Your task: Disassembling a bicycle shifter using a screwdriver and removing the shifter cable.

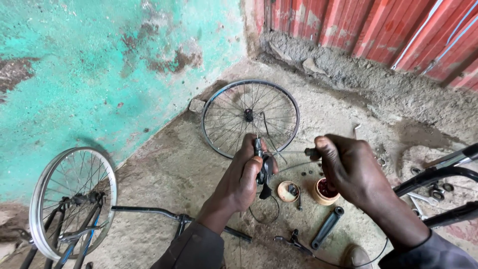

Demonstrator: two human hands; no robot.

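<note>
While both hands work above a concrete floor (169, 169), the scene reads largest to smallest:

Front wheel: a wheel in a bicycle fork (72, 201) stands well left of the left fingers, against a turquoise wall (89, 65).
Loose rim: a spoked wheel (250, 117) lies flat just beyond both sets of fingers.
Left hand: the left hand (241, 177) has its fingers wrapped tight around a black brake lever (263, 169), held upright.
Right hand: the right hand (348, 167) has its fingertips pinched closed on the end of a thin cable (291, 152) running from the lever.
Small parts: a grease tub (324, 191) and its lid (288, 191) sit below the fingers; a black crank arm (327, 227) lies nearer the person.
</note>
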